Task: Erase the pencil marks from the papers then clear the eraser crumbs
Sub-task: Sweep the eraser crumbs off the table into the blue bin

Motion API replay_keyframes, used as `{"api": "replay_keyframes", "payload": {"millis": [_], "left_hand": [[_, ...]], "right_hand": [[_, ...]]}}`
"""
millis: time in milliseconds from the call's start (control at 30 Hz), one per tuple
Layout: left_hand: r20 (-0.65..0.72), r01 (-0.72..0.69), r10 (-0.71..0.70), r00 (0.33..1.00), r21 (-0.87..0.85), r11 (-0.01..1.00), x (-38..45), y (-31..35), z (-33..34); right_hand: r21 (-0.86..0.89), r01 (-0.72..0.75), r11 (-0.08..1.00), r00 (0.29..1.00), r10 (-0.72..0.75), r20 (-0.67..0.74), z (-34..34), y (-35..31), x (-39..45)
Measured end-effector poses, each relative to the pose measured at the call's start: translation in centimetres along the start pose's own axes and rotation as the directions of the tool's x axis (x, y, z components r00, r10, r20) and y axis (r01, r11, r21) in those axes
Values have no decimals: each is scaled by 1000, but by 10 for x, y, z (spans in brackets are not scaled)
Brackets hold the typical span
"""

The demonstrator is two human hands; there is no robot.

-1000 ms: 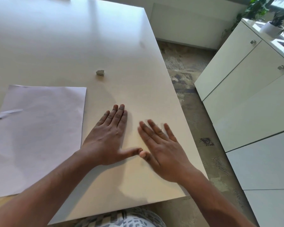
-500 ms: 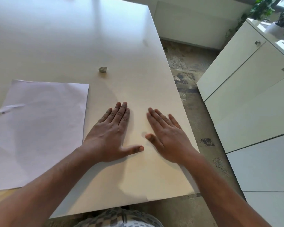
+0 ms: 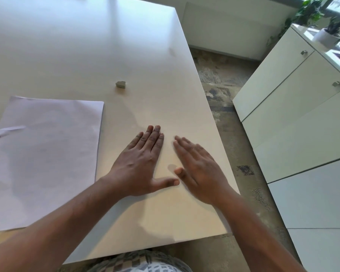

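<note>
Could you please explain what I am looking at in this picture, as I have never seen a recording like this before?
There is no machine: a person wears a camera on the head, so you look down along both forearms. The left hand lies flat on the white table; the right hand is open beside it, blurred, seemingly sweeping. Neither holds anything. To the left lies a sheet of paper; farther from the person sits a small grey eraser. White cabinets stand to the right. Any crumbs are too small to see.
</note>
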State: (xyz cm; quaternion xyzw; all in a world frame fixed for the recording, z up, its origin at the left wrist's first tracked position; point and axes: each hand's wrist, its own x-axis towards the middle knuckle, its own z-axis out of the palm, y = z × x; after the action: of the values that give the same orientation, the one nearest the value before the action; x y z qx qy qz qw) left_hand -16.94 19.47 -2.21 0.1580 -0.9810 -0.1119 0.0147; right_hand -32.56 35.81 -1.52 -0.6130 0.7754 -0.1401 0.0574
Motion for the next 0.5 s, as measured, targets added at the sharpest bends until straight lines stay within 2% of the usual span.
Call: {"api": "replay_keyframes", "payload": {"millis": [67,167,267,367,433,500], "left_hand": [[-19,-5,5,1000,-9,1000,0,0,2],[-26,-4,4,1000,-3,1000,-1,0,2],[-21,2,-2,1000,-4,1000,-1,0,2],[-23,4,-5,1000,-15,1000,0,-1,2],[-21,1,-2,1000,-9,1000,0,-1,3],[-32,-1,1,999,-6,1000,-1,-1,3]], "right_hand": [[-74,14,997,997,-9,72,1,3,-2],[-55,47,997,998,-45,45,-2,13,-16],[77,77,994,983,-63,-171,-6,20,-29],[183,23,983,951,35,-308,-8,18,-22],[166,-73,983,955,117,-273,-7,8,-7],[23,-150,988,978,152,-143,-2,-4,7]]}}
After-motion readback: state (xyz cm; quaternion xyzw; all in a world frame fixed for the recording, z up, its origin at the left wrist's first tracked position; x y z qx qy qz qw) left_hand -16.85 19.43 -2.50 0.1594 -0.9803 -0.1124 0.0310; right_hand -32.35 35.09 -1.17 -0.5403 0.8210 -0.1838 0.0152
